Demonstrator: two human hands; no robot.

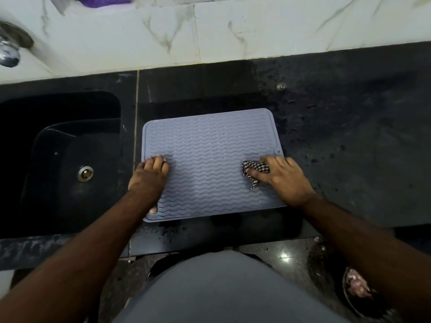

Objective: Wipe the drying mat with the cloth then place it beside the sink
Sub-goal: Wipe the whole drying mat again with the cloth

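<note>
A grey-blue drying mat (210, 159) with wavy ridges lies flat on the black counter (349, 136), just right of the sink (63, 164). My left hand (149, 178) rests flat on the mat's left edge, fingers straight. My right hand (284, 178) presses a small black-and-white checked cloth (253, 172) onto the mat's right side, with the fingers curled over it. Most of the cloth is hidden under that hand.
The black sink has a metal drain (85, 173) and a tap (9, 52) at the far left. A white marble-tiled wall (233, 31) runs behind the counter. Water drops speckle the counter to the right. A dark bowl (359, 294) sits on the floor at lower right.
</note>
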